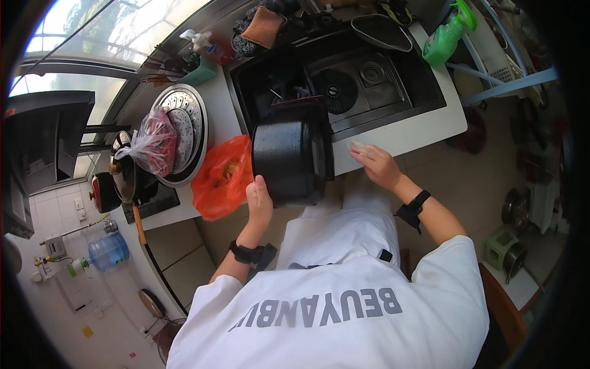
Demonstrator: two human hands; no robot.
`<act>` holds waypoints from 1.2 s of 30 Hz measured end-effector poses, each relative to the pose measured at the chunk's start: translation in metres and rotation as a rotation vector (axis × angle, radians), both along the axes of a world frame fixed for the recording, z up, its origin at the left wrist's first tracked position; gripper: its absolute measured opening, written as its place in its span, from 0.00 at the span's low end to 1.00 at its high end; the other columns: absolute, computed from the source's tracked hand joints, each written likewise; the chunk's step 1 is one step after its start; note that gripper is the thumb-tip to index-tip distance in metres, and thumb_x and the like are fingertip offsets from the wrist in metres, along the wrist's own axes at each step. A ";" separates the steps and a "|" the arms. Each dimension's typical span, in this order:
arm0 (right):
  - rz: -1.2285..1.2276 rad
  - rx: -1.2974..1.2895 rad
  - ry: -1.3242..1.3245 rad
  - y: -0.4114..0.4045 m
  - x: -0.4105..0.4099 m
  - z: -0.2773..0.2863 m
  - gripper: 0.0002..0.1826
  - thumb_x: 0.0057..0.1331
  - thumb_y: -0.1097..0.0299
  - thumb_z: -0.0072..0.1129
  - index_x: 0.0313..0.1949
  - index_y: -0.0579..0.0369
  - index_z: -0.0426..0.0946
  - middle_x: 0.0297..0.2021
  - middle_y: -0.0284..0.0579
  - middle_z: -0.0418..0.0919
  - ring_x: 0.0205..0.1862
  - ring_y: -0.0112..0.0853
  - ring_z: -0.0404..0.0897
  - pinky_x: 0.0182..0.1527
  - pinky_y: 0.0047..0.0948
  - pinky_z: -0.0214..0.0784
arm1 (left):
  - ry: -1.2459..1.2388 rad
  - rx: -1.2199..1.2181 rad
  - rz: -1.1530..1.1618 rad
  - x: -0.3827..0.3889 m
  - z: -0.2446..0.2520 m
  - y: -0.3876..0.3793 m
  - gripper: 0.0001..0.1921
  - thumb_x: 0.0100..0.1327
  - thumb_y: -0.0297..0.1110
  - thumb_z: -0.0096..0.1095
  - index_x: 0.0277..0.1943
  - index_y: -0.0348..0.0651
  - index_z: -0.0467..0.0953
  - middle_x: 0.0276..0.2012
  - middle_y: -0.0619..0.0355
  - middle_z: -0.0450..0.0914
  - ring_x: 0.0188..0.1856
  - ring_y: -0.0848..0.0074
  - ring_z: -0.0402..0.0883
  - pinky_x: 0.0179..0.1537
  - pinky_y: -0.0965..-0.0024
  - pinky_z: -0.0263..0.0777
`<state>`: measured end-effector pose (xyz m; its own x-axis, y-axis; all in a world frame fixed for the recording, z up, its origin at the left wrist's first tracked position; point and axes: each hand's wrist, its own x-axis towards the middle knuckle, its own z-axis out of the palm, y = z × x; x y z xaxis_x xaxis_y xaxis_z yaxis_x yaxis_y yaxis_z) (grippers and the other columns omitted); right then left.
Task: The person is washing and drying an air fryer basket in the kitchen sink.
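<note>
A black, deep, box-shaped container with a wide rim is tilted on its side at the counter's front edge, close to the sink. My left hand grips its lower left end, thumb up and the other fingers hidden behind it. To the right of the container, my right hand is apart from it, above the counter edge. Its fingers are closed on a small pale wipe, which is blurred. Left of the container lies an orange plastic bag with something brownish inside.
Steel steamer trays stand on the left, with a tied clear bag of red items on them. A lidded pan sits on the hob. The sink holds a round black drain cover. A green spray bottle stands at the right.
</note>
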<state>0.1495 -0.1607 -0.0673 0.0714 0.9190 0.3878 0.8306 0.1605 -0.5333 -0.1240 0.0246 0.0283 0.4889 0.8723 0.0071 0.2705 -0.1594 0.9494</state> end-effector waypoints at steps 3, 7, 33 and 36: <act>-0.376 0.071 0.129 0.004 0.029 0.012 0.29 0.57 0.72 0.58 0.60 0.54 0.67 0.64 0.52 0.63 0.62 0.48 0.67 0.56 0.41 0.69 | -0.025 0.031 -0.069 0.017 0.019 -0.004 0.22 0.68 0.44 0.59 0.24 0.35 0.68 0.19 0.66 0.69 0.23 0.83 0.67 0.26 0.76 0.61; -0.592 -0.375 -0.010 -0.005 0.053 0.017 0.40 0.62 0.58 0.60 0.70 0.52 0.53 0.71 0.59 0.49 0.70 0.53 0.52 0.66 0.55 0.49 | 0.030 -0.103 -0.215 0.025 0.044 -0.003 0.16 0.54 0.35 0.76 0.37 0.30 0.81 0.29 0.60 0.84 0.31 0.79 0.81 0.37 0.77 0.74; 0.104 0.111 -0.507 0.106 0.100 0.166 0.39 0.54 0.83 0.53 0.66 0.43 0.63 0.66 0.46 0.64 0.61 0.39 0.71 0.64 0.45 0.63 | 0.584 1.161 -1.008 0.011 0.125 -0.010 0.04 0.47 0.30 0.62 0.25 0.47 0.72 0.25 0.66 0.68 0.32 0.78 0.70 0.38 0.76 0.65; 0.184 0.039 -0.627 0.111 0.109 0.161 0.28 0.55 0.79 0.55 0.57 0.45 0.72 0.63 0.37 0.69 0.64 0.36 0.69 0.71 0.51 0.47 | 0.535 1.156 -1.043 0.014 0.126 -0.016 0.04 0.46 0.29 0.62 0.25 0.46 0.72 0.25 0.65 0.67 0.33 0.77 0.70 0.39 0.75 0.65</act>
<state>0.2583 -0.0494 0.0933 -0.3361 0.8790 0.3382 0.9393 0.3391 0.0520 -0.1095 0.0084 0.1545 0.9864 -0.1622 0.0273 -0.1633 -0.9855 0.0450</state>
